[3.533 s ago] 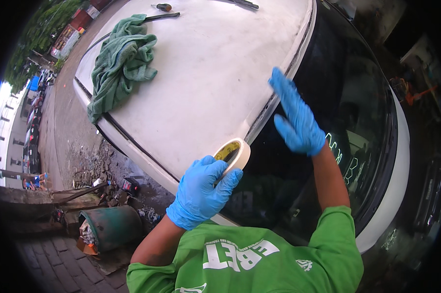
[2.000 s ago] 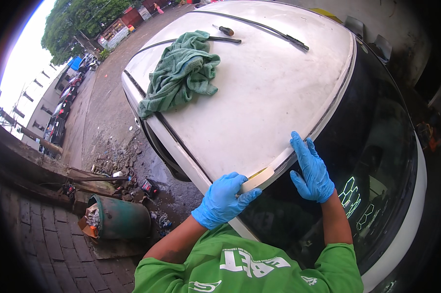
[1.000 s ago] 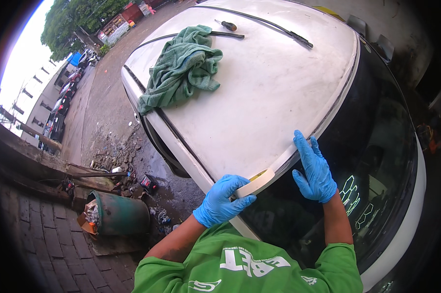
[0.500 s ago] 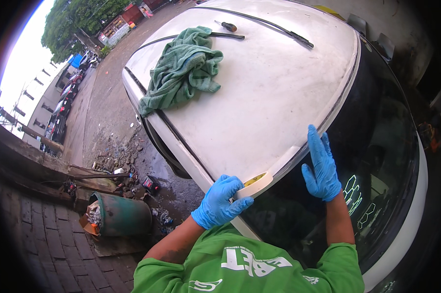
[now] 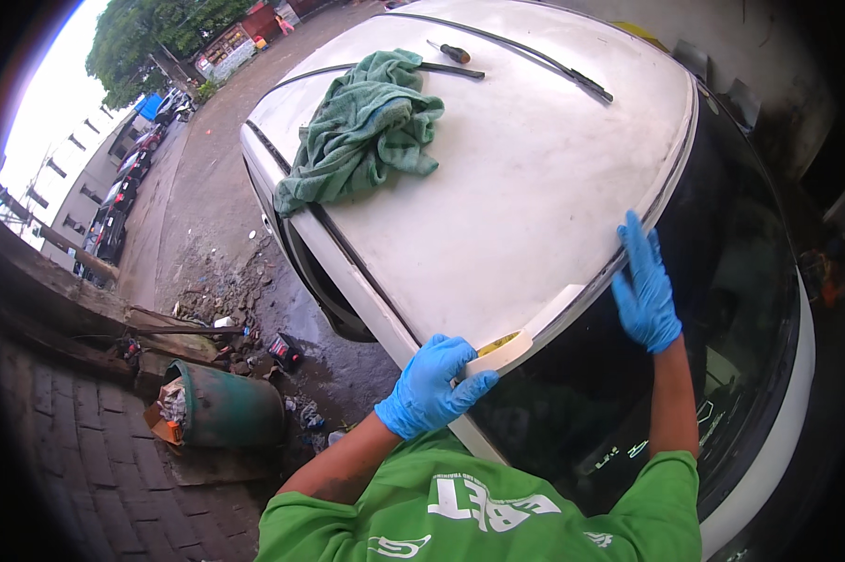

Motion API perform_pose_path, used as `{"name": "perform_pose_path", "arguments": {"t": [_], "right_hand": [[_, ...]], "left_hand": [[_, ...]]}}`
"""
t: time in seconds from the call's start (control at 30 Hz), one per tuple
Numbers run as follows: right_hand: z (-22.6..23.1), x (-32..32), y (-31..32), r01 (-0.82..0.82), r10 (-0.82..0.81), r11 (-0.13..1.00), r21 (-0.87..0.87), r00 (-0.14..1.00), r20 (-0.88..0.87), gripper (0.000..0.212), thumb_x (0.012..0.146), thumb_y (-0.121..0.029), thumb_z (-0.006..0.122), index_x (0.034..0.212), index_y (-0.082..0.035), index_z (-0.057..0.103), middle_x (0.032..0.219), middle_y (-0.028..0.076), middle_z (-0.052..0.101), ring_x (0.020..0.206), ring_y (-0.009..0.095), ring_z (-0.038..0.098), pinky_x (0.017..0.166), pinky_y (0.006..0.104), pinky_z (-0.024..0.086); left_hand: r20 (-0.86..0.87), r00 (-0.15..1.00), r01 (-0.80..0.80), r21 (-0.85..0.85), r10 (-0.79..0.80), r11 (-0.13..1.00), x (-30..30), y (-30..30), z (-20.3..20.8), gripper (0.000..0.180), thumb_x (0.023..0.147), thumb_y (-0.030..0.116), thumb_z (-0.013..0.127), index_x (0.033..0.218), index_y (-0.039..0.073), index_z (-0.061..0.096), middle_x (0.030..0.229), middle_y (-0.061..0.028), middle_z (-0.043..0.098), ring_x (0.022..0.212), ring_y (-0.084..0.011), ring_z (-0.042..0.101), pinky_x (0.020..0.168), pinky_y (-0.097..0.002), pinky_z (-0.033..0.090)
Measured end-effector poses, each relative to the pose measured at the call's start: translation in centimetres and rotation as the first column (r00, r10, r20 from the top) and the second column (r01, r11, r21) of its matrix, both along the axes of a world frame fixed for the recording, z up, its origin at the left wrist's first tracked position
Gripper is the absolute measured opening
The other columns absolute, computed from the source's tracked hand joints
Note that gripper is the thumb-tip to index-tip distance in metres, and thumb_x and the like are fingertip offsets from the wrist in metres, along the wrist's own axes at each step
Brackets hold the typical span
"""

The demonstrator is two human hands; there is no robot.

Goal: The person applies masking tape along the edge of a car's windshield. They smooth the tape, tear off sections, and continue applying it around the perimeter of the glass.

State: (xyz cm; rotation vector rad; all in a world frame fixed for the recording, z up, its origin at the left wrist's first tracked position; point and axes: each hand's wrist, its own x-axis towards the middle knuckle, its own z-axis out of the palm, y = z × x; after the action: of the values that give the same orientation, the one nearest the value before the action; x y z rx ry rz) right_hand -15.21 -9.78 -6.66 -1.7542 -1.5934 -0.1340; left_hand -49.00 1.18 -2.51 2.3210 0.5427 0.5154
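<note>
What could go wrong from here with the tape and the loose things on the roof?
The tape roll might slip, since the left hand holds only its near end, by the edge of the roof. The towel lies bunched across the roof's side edge, so a tug could perhaps pull it off. The screwdriver lies loose; a knock might set it rolling.

From mid-view, a crumpled green cloth towel (image 5: 361,136) lies at eleven o'clock, a screwdriver with a dark, orange-tipped handle (image 5: 455,53) near twelve, and a long, thin black strip (image 5: 589,85) toward one. A grimy green cylindrical bin (image 5: 233,409) with rubbish in its mouth sits at eight, and a leafy green tree (image 5: 155,39) between ten and eleven.
</note>
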Motion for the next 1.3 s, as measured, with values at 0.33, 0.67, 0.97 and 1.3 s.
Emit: {"name": "perform_pose_path", "arguments": {"t": [0.33, 0.67, 0.97, 1.3], "right_hand": [[-0.4, 0.8, -0.9, 0.072, -0.07, 0.997, -0.014, 0.988, 0.135, 0.068, 0.093, -0.007, 0.056, 0.155, 0.007, 0.034, 0.16, 0.027, 0.038, 0.149, 0.041, 0.037, 0.127, 0.0527, 0.018], [0.0, 0.6, 0.2, 0.03, -0.02, 0.997, -0.074, 0.991, 0.134, 0.079, 0.086, -0.019, 0.065, 0.156, 0.001, 0.036, 0.158, 0.027, 0.04, 0.149, 0.04, 0.037, 0.127, 0.0555, 0.017], [1.6, -2.5, -0.1, -0.081, 0.111, 0.983, -0.165, 0.977, 0.18, 0.076, 0.088, -0.016, 0.064, 0.157, -0.001, 0.036, 0.159, 0.025, 0.041, 0.147, 0.038, 0.041, 0.126, 0.0567, 0.017], [1.9, -4.2, -0.3, -0.189, 0.22, 0.953, -0.237, 0.969, 0.112, 0.075, 0.087, -0.018, 0.062, 0.155, 0.001, 0.039, 0.155, 0.025, 0.045, 0.148, 0.037, 0.042, 0.127, 0.0569, 0.014]], "left_hand": [[0.019, 1.0, 0.006, -0.005, -0.006, 1.0, 0.0, 0.0, -0.2, 0.033, 0.094, 0.035, 0.075, 0.093, 0.003, 0.064, 0.078, -0.0128, 0.057, 0.075, -0.0328, 0.054, 0.072, -0.0429, 0.045], [0.0, 1.0, 0.014, 0.004, -0.014, 1.0, -0.1, 0.1, -0.6, 0.034, 0.094, 0.036, 0.074, 0.093, 0.004, 0.064, 0.077, -0.0129, 0.057, 0.075, -0.0325, 0.055, 0.072, -0.0428, 0.046], [0.023, 1.0, -0.012, 0.008, 0.012, 1.0, -0.3, -0.2, -0.5, 0.033, 0.094, 0.035, 0.073, 0.092, 0.004, 0.063, 0.077, -0.0134, 0.056, 0.076, -0.0332, 0.055, 0.071, -0.0435, 0.045], [0.013, 1.0, -0.015, 0.029, 0.014, 0.999, -0.4, 0.0, -0.4, 0.034, 0.094, 0.036, 0.073, 0.091, 0.004, 0.063, 0.078, -0.0135, 0.057, 0.076, -0.0346, 0.054, 0.072, -0.0438, 0.045]]}}
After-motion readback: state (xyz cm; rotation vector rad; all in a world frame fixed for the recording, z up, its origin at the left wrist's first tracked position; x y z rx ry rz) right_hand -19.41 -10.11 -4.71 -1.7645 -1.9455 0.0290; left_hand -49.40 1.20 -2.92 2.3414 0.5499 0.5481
